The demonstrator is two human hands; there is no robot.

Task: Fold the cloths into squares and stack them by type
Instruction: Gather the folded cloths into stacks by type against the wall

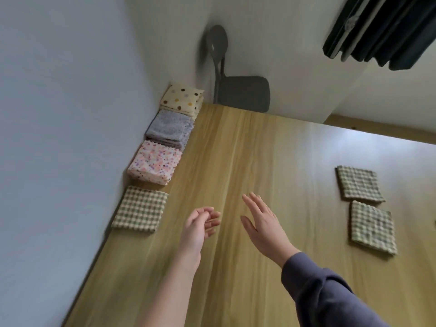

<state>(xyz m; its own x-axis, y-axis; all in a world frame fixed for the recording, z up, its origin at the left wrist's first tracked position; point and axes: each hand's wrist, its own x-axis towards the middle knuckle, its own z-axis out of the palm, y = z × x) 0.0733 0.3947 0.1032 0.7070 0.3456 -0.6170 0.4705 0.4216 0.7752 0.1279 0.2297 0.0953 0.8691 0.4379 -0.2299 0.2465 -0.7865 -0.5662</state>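
Observation:
Along the wall on the left of the wooden table [271,161] stand folded piles in a row: a polka-dot cream stack [182,98], a grey stack [170,128], a pink floral stack [155,162] and a single green checked square [141,210]. Two more folded green checked squares lie at the right, one farther [358,184] and one nearer [372,227]. My left hand [200,225] hovers over the table with loosely curled fingers, holding nothing. My right hand [262,223] is beside it, fingers straight and spread, also empty.
A grey chair [238,88] stands beyond the table's far edge. Dark clothes [377,29] hang at the top right. The pale wall [59,114] runs along the table's left side.

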